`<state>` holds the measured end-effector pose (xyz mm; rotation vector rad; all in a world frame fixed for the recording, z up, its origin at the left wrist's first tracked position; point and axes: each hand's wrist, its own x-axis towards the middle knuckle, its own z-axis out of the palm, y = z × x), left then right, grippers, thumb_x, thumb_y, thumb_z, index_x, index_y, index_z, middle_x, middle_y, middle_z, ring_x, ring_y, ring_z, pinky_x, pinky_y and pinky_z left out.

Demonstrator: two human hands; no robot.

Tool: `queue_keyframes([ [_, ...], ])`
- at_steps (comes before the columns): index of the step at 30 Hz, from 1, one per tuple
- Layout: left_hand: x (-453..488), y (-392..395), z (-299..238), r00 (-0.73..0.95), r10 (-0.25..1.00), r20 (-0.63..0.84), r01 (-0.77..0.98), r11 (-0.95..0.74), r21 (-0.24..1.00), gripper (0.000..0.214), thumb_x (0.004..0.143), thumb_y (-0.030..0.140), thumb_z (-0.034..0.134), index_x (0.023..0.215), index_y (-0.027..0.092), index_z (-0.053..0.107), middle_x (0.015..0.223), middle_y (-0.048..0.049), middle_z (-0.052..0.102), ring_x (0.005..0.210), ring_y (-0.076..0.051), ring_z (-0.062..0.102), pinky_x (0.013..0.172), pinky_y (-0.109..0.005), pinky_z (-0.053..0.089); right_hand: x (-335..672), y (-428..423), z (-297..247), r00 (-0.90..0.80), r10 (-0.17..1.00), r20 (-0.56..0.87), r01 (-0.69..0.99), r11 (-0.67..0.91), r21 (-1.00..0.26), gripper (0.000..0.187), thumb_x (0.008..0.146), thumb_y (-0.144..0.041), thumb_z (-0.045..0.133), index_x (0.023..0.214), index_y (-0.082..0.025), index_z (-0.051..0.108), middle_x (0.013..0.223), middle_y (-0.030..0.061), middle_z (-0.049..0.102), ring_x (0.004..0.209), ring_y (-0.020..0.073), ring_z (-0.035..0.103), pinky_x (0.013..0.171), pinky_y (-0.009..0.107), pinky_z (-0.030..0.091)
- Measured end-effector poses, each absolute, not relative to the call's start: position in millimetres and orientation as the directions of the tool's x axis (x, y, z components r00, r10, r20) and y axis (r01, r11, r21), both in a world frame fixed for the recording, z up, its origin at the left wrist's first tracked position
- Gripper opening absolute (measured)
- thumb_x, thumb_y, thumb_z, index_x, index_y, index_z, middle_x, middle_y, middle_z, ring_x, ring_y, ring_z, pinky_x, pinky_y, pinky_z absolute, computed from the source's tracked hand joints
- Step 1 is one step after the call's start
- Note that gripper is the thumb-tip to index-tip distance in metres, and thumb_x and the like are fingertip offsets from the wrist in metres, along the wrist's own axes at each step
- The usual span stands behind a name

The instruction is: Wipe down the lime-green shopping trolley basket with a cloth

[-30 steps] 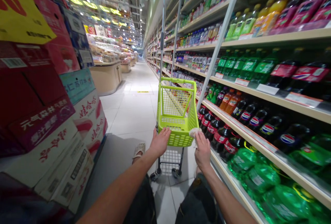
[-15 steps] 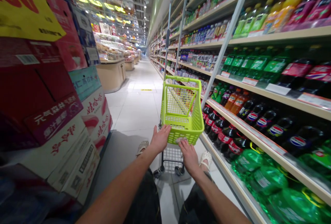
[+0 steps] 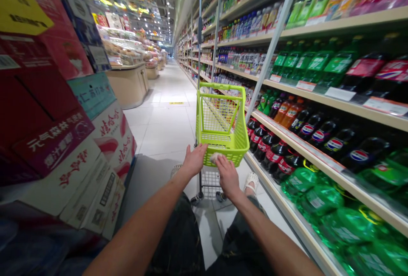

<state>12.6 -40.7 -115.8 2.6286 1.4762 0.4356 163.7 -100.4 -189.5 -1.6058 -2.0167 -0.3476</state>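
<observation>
A lime-green shopping cart (image 3: 239,143) stands before me between my feet, its basket empty. My left hand (image 3: 193,161) rests against the near left corner of the basket, fingers stretched out and thumb apart. A crumpled whitish cloth or tissue (image 3: 216,157) is under the fingers of my right hand (image 3: 228,175), pressed on the near wall of the basket. Its fingers are bent over the wad, which they partly hide. Below the basket, the wire lower rack (image 3: 210,179) and dark wheels show between my legs.
On the right, shelves (image 3: 318,87) hold rows of soda bottles, with large green bottles (image 3: 321,201) at the bottom. Stacked drink cartons (image 3: 108,140) rise on the left. A tiled aisle (image 3: 162,125) runs ahead past a display counter (image 3: 127,85).
My right hand has slid slightly left along the basket wall with the wad, its fingers now more bent. My left hand stays at the corner. The whole view has shifted a little.
</observation>
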Motion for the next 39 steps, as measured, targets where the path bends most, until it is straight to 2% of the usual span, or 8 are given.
queue_keyframes([
  [9,14,-42,-115,0.453,0.868,0.205,0.822,-0.495,0.282,0.059,0.072,0.001,0.031,0.128,0.020,0.033,0.132,-0.0065,0.044,0.125,-0.017,0.034,0.104,-0.051,0.016,157,-100,-191,-0.257,0.842,0.475,0.944,0.324,-0.065,0.054,0.073,0.004,0.035,0.120,-0.018,0.050,0.127,0.0084,0.049,0.122,0.0209,0.037,0.096,0.043,0.030],
  [13,9,-34,-115,0.419,0.880,0.224,0.804,-0.474,0.359,0.057,0.074,0.005,0.032,0.130,0.018,0.031,0.128,-0.0061,0.049,0.117,-0.013,0.044,0.100,-0.035,0.031,143,-92,-185,-0.257,0.730,0.633,0.935,0.353,-0.028,0.056,0.075,0.002,0.035,0.127,-0.017,0.042,0.131,0.0090,0.043,0.127,0.0193,0.028,0.101,0.043,0.024],
  [16,4,-31,-114,0.408,0.883,0.231,0.785,-0.468,0.405,0.060,0.073,0.006,0.037,0.131,0.018,0.029,0.122,-0.0042,0.055,0.111,-0.012,0.050,0.094,-0.027,0.037,135,-86,-196,-0.302,0.751,0.587,0.927,0.374,-0.001,0.050,0.076,0.001,0.036,0.120,-0.017,0.050,0.124,0.0091,0.051,0.120,0.0217,0.040,0.095,0.042,0.032],
  [19,0,-32,-115,0.410,0.879,0.242,0.770,-0.476,0.426,0.058,0.072,0.007,0.039,0.128,0.019,0.034,0.124,-0.0039,0.052,0.113,-0.013,0.048,0.096,-0.028,0.037,132,-85,-208,-0.322,0.777,0.541,0.927,0.375,0.013,0.047,0.076,0.002,0.036,0.114,-0.017,0.056,0.118,0.0078,0.056,0.112,0.0226,0.048,0.090,0.040,0.037],
  [26,-2,-30,-115,0.296,0.920,0.257,0.770,-0.389,0.506,0.057,0.072,0.003,0.032,0.128,0.010,0.033,0.131,-0.0092,0.045,0.119,-0.013,0.042,0.101,-0.031,0.031,128,-77,-186,-0.305,0.708,0.637,0.923,0.385,0.014,0.049,0.077,-0.001,0.038,0.122,-0.017,0.048,0.129,0.0087,0.046,0.124,0.0213,0.034,0.098,0.042,0.027],
  [29,-3,-29,-114,0.320,0.908,0.270,0.766,-0.416,0.490,0.059,0.070,0.004,0.034,0.128,0.011,0.034,0.131,-0.0084,0.045,0.119,-0.014,0.042,0.101,-0.032,0.031,130,-80,-191,-0.321,0.757,0.569,0.919,0.394,-0.005,0.046,0.076,0.000,0.038,0.115,-0.018,0.055,0.121,0.0083,0.054,0.117,0.0206,0.043,0.094,0.038,0.032],
  [35,8,-31,-119,0.280,0.902,0.330,0.797,-0.410,0.443,0.056,0.073,0.004,0.031,0.128,0.012,0.034,0.133,-0.0085,0.042,0.122,-0.015,0.037,0.102,-0.036,0.029,139,-83,-165,-0.205,0.688,0.696,0.942,0.332,-0.051,0.055,0.074,0.001,0.034,0.126,-0.015,0.043,0.132,0.0092,0.043,0.128,0.0190,0.027,0.101,0.041,0.021],
  [39,21,-36,-124,0.330,0.889,0.317,0.818,-0.437,0.374,0.054,0.077,0.006,0.028,0.131,0.013,0.030,0.135,-0.0093,0.039,0.126,-0.016,0.031,0.103,-0.040,0.025,157,-75,-150,-0.261,0.752,0.606,0.947,0.321,0.008,0.051,0.076,0.000,0.036,0.122,-0.017,0.048,0.128,0.0091,0.047,0.124,0.0197,0.033,0.100,0.043,0.021],
])
